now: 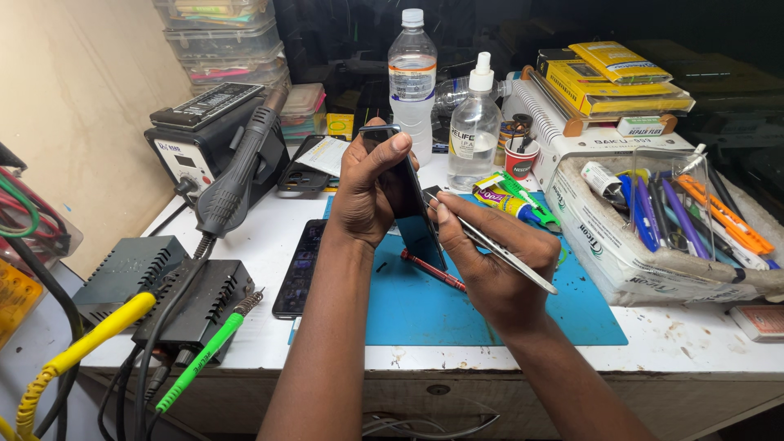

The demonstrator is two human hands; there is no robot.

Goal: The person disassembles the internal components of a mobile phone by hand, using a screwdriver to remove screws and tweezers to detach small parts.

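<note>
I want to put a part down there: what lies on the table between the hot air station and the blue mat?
In the head view, a dark phone lies flat between the hot air station and the blue mat, beside the mat's left edge.

Bright sharp foreground, dark background

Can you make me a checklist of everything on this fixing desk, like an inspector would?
Surface: white desk, chipped front edge, with a blue mat.
Job's things: dark phone stood on its end on the mat; metal tweezers at its edge.
Clutter: red screwdriver, second phone, two bottles, tool tray.
Grippers: left hand grips the phone; right hand pinches the tweezers.
Cables: black, yellow and green leads at the left.
Surroundings: hot-air station, stacked boxes, beige wall.
</note>
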